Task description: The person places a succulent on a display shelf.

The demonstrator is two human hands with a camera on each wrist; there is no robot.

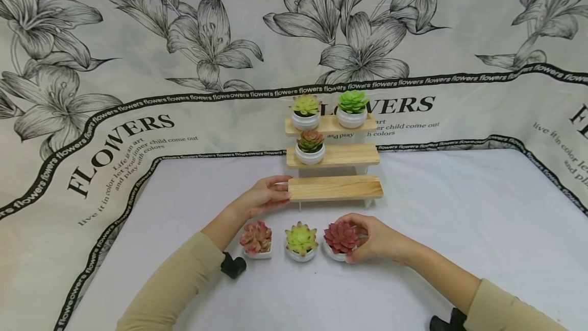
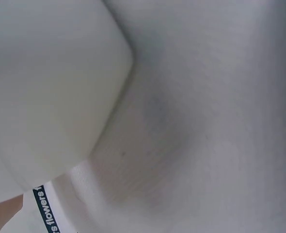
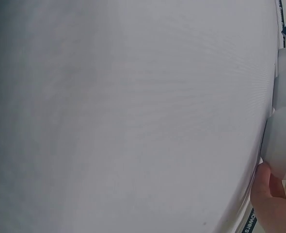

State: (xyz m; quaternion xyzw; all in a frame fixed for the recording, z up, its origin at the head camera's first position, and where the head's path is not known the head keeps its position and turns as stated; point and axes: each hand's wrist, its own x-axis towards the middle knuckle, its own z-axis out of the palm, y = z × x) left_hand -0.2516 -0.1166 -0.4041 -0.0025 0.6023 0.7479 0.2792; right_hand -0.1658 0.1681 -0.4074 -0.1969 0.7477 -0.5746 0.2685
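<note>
In the head view a tiered stand has three wooden shelves, the lowest shelf (image 1: pixel 335 188) bare. My left hand (image 1: pixel 263 197) holds that shelf's left end between thumb and fingers. My right hand (image 1: pixel 377 238) grips the dark red succulent (image 1: pixel 340 237) in its round white pot, at the right of a row of three on the table. In the right wrist view my right hand (image 3: pixel 275 206) touches a white pot (image 3: pixel 282 141) at the right edge. Only a bit of skin shows at the lower left of the left wrist view.
A yellow-green succulent (image 1: pixel 300 240) and a pink one (image 1: pixel 257 238) stand left of the gripped pot. Higher up, the top shelf (image 1: pixel 328 124) bears two green succulents and the middle shelf (image 1: pixel 353 155) a reddish one. Patterned cloth (image 1: pixel 229 126) hangs behind.
</note>
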